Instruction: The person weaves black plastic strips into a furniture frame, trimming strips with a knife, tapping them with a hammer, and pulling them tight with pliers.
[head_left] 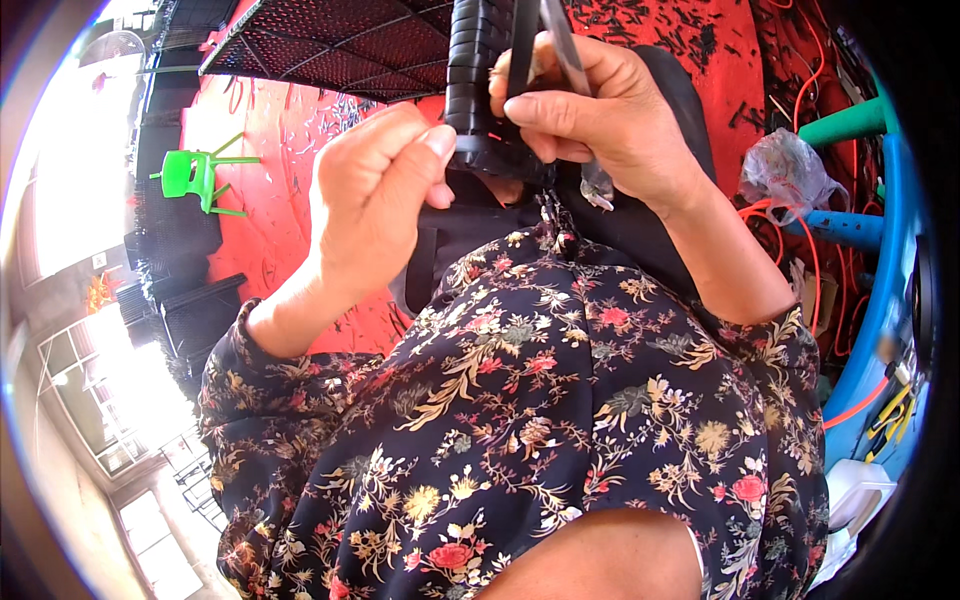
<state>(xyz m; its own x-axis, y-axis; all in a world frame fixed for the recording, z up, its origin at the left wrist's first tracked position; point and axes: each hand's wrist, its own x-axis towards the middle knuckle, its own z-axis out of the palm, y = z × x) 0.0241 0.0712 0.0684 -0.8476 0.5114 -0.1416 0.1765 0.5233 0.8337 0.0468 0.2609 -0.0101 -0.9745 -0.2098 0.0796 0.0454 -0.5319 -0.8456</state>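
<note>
Your left hand (375, 190) sits at about 10 o'clock from the middle of the view, curled into a loose fist, with its thumb and forefinger pinching the lower rim of the black ribbed part (478, 80). That part rises from between your 2 hands toward 12 o'clock and runs out of the top edge. Your right hand (600, 115) is at 1 o'clock, closed around the same black piece from the other side, thumb pressed flat across its front; a thin grey blade-like tool (572, 70) slants through that grip, and whether the fingers clamp it tightly cannot be told. Both hands touch the black part and nearly meet at its base. Below them your floral dark sleeves (560, 400) fill the view from 4 to 8 o'clock. Behind, a red floor covering (270, 150) is strewn with small black scraps. A green plastic chair (200, 178) stands at 9 o'clock, a crumpled clear plastic bag (790, 170) at 2 o'clock, and a blue frame (880, 300) curves along 3 o'clock.
</note>
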